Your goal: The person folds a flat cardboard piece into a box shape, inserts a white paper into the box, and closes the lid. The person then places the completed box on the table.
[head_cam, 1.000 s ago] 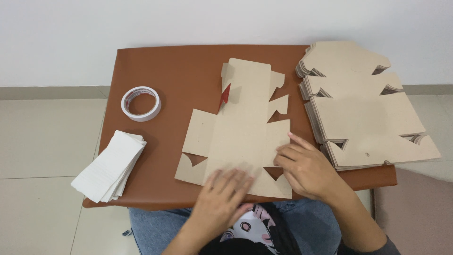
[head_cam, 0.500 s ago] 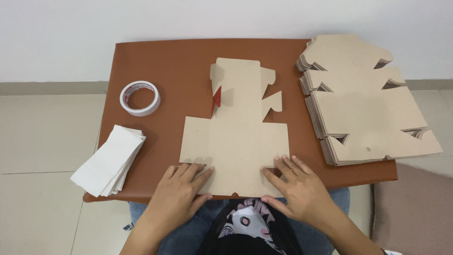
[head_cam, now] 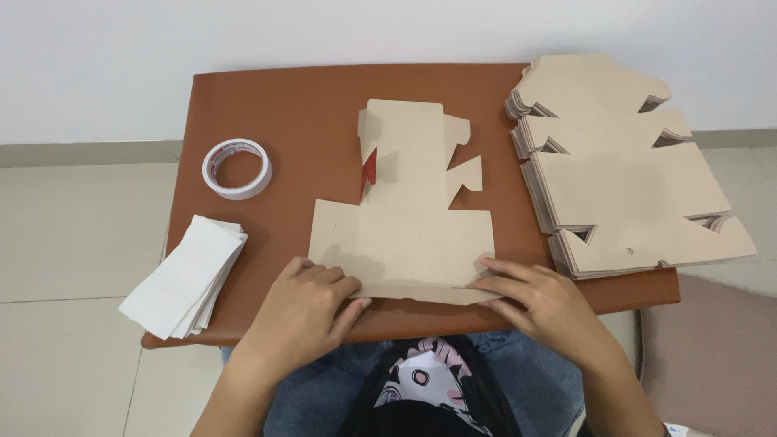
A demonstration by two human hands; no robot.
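Pressing cardboard blank [head_cam: 402, 235] on brown table [head_cam: 267, 105], white wall [head_cam: 243, 40] behind.

We held both hands low and close to our body, forearms angling in from the bottom corners. Our left hand [head_cam: 312, 303] lay palm down, fingers together and pointing right, thumb tucked beneath. Our right hand [head_cam: 538, 303] lay palm down too, fingers stretched leftward, flat and slightly spread, wrist bent outward.

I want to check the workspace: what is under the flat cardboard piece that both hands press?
Under the flat cardboard piece lies the brown table. The left hand and right hand press its near edge. Anything between cardboard and table is covered from view.
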